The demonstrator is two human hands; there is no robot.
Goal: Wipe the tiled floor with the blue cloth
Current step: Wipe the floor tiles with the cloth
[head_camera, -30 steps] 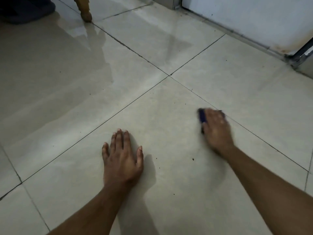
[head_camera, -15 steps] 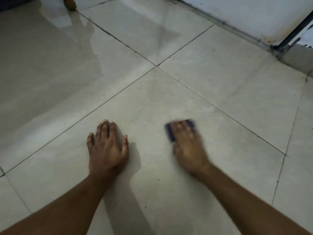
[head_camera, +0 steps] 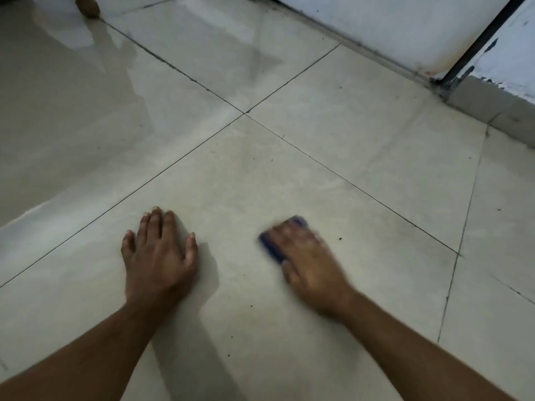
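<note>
1. Blue cloth (head_camera: 273, 246) lies on the tiled floor (head_camera: 333, 157), under the right hand (head_camera: 308, 263).
2. That hand presses down on the cloth with its fingers laid flat over it. It looks blurry.
3. Left hand (head_camera: 159, 256) rests flat on the same tile, fingers straight, holding nothing.
4. Small dark specks dot the floor near the hands.
5. A white wall (head_camera: 405, 27) runs along the top right.

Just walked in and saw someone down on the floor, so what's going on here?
A person is wiping the tiled floor by hand. The right hand presses a blue cloth onto the tile and looks blurred from motion. The left hand rests flat on the same tile, fingers spread, as a prop. Small dark specks lie around the cloth. A white wall runs along the far edge.
</note>
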